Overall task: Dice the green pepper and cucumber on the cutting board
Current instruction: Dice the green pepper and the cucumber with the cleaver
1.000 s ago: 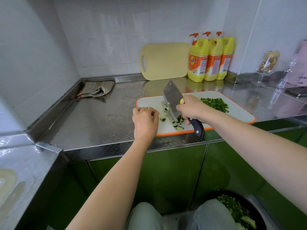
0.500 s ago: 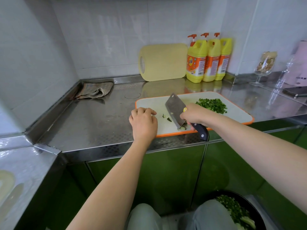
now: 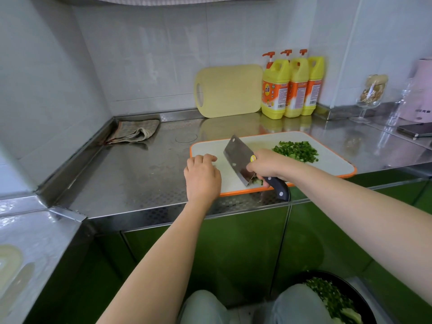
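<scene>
A white cutting board (image 3: 327, 163) with an orange rim lies on the steel counter. A heap of diced green vegetable (image 3: 297, 150) sits on its far right part. My right hand (image 3: 268, 166) grips the dark handle of a cleaver (image 3: 239, 157), whose blade edge rests on the board near the front edge, with a few cucumber bits (image 3: 257, 181) right behind it. My left hand (image 3: 202, 178) rests on the board's left end with fingers curled under; whether it holds anything is hidden.
A yellow board (image 3: 230, 91) leans on the back wall beside three yellow detergent bottles (image 3: 292, 87). A folded cloth (image 3: 134, 133) lies at the back left. A glass goblet (image 3: 371, 95) and a phone (image 3: 416, 129) are at the right. Below, a black bowl (image 3: 364, 298) holds chopped greens.
The cleaver came down from a raised tilt and swept the scattered cucumber bits toward the board's front edge. My left hand stayed at the board's left end.
</scene>
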